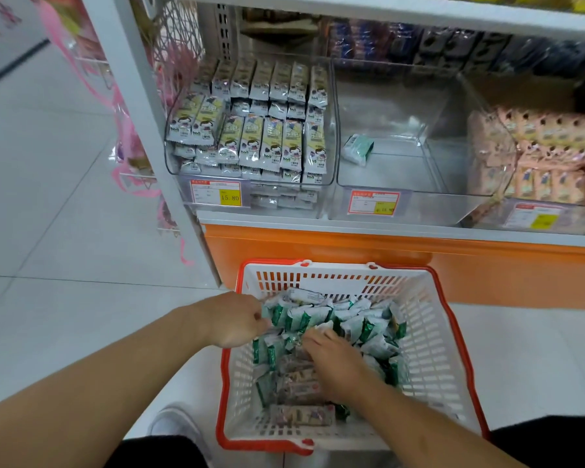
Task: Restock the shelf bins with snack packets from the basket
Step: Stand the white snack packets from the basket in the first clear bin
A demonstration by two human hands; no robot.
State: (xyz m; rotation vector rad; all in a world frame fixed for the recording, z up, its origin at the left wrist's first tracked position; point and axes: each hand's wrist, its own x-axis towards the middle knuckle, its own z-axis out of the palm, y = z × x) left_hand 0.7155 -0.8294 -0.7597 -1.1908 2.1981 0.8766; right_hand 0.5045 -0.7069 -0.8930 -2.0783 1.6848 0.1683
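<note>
Both hands dig in the white-and-orange slatted plastic basket: left hand pinching green-and-white foil snack packets, right hand spread flat over them, gathering for the near-empty clear plastic bin at twelve o'clock

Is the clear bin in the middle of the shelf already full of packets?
No, the middle bin holds just one green packet on its floor.

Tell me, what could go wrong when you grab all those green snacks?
Both hands, left hand and right hand, dig into the loose packets in the basket, so a big handful might spill on the floor. Other packets lie underneath and could get mixed in. The middle bin holds one green packet; the neighbouring bins hold other snacks.
</note>
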